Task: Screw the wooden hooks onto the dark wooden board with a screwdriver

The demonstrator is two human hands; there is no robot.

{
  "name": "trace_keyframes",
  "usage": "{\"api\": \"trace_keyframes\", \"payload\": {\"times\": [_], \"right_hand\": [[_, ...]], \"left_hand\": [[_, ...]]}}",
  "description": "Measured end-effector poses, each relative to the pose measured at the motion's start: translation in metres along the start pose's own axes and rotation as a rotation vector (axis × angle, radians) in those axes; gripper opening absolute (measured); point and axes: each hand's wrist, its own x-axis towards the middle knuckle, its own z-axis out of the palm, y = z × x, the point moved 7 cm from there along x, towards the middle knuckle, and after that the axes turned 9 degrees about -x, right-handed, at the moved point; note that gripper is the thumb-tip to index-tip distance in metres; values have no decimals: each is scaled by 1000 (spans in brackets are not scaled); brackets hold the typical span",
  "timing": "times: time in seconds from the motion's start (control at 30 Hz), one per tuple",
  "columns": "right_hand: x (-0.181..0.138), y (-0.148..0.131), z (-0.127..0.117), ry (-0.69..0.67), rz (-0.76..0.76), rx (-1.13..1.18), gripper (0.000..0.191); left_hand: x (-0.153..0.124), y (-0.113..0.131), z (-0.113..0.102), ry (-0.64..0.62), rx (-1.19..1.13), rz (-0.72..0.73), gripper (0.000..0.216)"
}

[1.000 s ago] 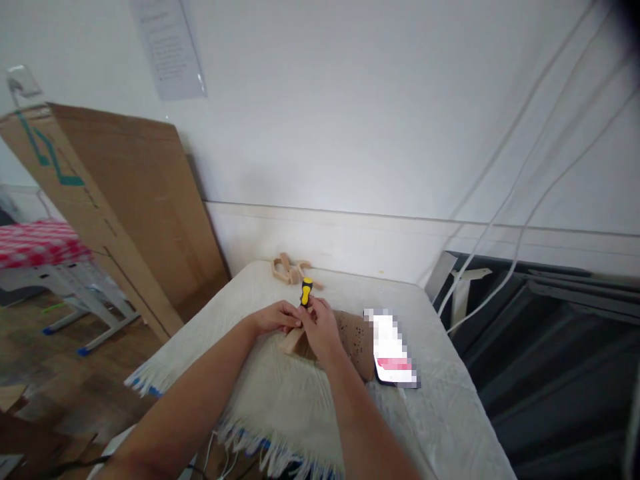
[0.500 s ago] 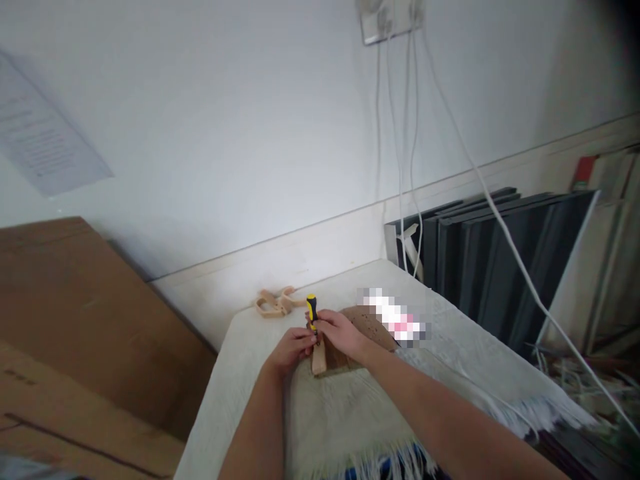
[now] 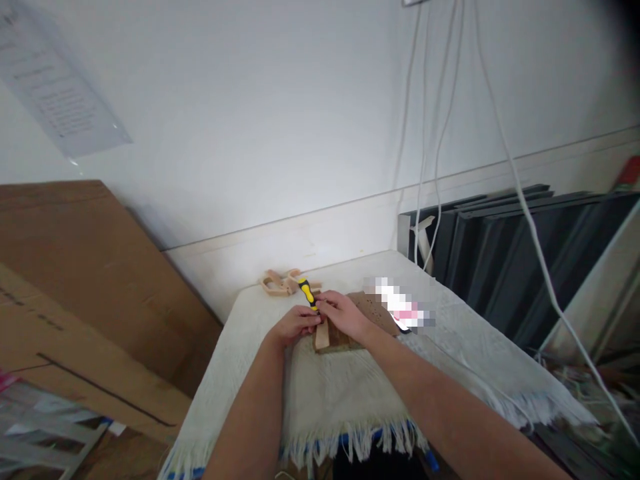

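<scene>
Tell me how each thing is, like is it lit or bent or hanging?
Tool: tilted, handle up
Left hand: fingers bent, by the tool's lower end
Right hand: fingers bent, beside the tool
Board: lying flat, dotted
Strip: on the board, partly hidden
Loops: curled
Phone: lit, picture blurred
Cloth: spread, fringe hanging
Cables: hanging

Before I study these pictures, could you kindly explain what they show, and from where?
There is no machine: you see a person's bare left hand and right hand. All pictures come from one camera on that person's head, looking forward and down. The hands meet at the lower end of a yellow and black tool; which one grips it, I cannot tell. Beneath them, a pale piece lies at the edge of a brown, dark-spotted slab. The white cloth also bears a pixelated device and tan curved pieces.
</scene>
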Motion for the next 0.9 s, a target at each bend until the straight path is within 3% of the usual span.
{"api": "trace_keyframes", "payload": {"times": [0.2, 0.47, 0.63, 0.9], "right_hand": [[1, -8, 2, -53, -47, 6, 22], [-1, 4, 1, -27, 107, -9, 26], [-1, 1, 4, -70, 105, 154, 22], [1, -7, 0, -69, -39, 72, 16]], "left_hand": [[7, -4, -10, -24, 46, -19, 32], [3, 3, -2, 1, 61, -48, 31], [1, 7, 1, -16, 141, -40, 32], [-1, 6, 1, 20, 159, -35, 33]]}}
